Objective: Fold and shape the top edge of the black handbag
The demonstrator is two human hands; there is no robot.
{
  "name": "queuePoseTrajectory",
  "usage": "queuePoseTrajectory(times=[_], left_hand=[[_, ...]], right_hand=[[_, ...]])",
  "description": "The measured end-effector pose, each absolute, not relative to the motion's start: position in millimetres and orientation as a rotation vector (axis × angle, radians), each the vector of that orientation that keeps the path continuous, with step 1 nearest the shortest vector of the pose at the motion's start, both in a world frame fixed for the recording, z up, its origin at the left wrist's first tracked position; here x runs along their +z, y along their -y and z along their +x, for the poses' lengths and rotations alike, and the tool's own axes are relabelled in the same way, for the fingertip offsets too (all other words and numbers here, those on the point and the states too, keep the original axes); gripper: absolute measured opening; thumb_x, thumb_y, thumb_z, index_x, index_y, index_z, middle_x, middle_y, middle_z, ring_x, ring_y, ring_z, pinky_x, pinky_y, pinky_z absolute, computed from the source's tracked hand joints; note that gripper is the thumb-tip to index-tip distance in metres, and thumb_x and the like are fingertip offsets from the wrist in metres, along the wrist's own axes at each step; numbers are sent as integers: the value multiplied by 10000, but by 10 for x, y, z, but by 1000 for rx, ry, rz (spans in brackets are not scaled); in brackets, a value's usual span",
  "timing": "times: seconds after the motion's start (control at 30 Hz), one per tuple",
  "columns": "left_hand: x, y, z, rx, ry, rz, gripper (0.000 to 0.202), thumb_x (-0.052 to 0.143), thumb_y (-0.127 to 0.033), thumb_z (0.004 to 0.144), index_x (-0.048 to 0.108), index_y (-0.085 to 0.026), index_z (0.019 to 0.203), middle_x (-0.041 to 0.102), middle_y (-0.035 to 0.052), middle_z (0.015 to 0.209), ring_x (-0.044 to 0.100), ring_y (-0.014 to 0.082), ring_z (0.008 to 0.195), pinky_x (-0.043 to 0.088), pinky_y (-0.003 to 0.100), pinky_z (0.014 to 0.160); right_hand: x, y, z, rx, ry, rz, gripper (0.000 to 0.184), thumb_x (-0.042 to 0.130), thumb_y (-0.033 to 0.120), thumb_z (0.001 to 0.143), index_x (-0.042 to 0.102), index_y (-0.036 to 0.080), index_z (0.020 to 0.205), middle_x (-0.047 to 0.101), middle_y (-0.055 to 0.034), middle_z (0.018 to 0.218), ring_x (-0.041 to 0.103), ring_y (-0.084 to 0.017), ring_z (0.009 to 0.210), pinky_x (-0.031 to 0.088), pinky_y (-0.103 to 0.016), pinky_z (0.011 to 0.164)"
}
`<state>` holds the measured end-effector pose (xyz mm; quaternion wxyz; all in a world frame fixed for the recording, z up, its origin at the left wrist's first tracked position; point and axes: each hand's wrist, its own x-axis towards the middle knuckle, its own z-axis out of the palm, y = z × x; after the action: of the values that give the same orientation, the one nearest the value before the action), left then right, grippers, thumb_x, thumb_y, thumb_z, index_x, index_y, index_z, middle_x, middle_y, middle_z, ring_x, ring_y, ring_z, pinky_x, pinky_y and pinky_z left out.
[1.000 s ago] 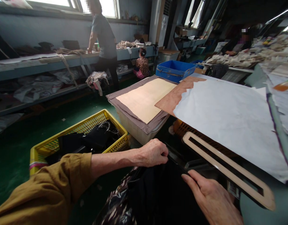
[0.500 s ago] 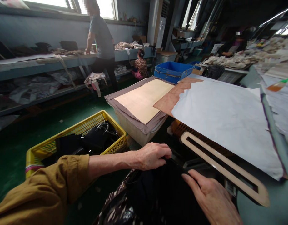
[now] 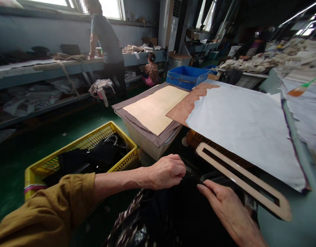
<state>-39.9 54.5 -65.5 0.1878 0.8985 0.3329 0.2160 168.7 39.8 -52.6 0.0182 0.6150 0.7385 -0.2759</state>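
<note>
My left hand (image 3: 166, 171) is curled shut, pinching the edge of a black piece of material (image 3: 178, 212) that lies across my lap. My right hand (image 3: 228, 212) lies flat on the same black piece, fingers stretched out and pointing left towards the left hand. Just beyond both hands a long tan slotted template (image 3: 240, 178) rests on dark strips at the table's near edge. My left sleeve is mustard brown.
A yellow crate (image 3: 78, 145) of black parts stands on the green floor at left. A bin covered with a tan sheet (image 3: 154, 109) sits ahead, a blue tray (image 3: 186, 77) behind it. A large white sheet (image 3: 245, 123) covers the table. Other people stand and sit at benches behind.
My right hand has slid a little forward and left on the black piece, closer to the left hand. The view has shifted slightly right.
</note>
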Motion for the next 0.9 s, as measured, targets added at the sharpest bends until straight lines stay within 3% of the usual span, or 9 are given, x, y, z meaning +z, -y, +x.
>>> queuePoseTrajectory(times=[0.27, 0.43, 0.57, 0.9], left_hand=[[-689, -532, -352, 493, -1361, 2193, 55, 512, -124, 658, 498, -177, 656, 535, -13, 657, 471, 123, 700, 355, 214, 629], [-671, -537, -257, 465, -1527, 2122, 276, 454, -75, 611, 502, -209, 848, 578, -43, 655, 507, 131, 683, 359, 260, 705], [-655, -556, -202, 384, -1570, 2180, 297, 434, -95, 634, 517, -213, 894, 595, -22, 659, 530, 165, 690, 370, 294, 711], [-590, -609, -170, 210, -1548, 2271, 181, 443, -143, 668, 606, -196, 727, 591, 36, 644, 529, 176, 637, 360, 282, 592]], right_hand=[[-524, -366, 1670, -911, -2366, 1903, 333, 349, 429, 855, 563, 250, 673, 625, 22, 616, 559, -153, 617, 351, -246, 578], [-556, -356, 1678, -858, -2504, 1887, 314, 375, 376, 846, 584, 242, 653, 628, 10, 567, 576, -154, 565, 373, -230, 535], [-630, -343, 1701, -838, -2587, 1848, 303, 382, 355, 844, 607, 243, 673, 643, 3, 574, 581, -153, 560, 384, -226, 535], [-640, -290, 1699, -773, -2610, 1832, 310, 387, 365, 846, 586, 244, 643, 621, 1, 534, 572, -154, 549, 395, -224, 550]])
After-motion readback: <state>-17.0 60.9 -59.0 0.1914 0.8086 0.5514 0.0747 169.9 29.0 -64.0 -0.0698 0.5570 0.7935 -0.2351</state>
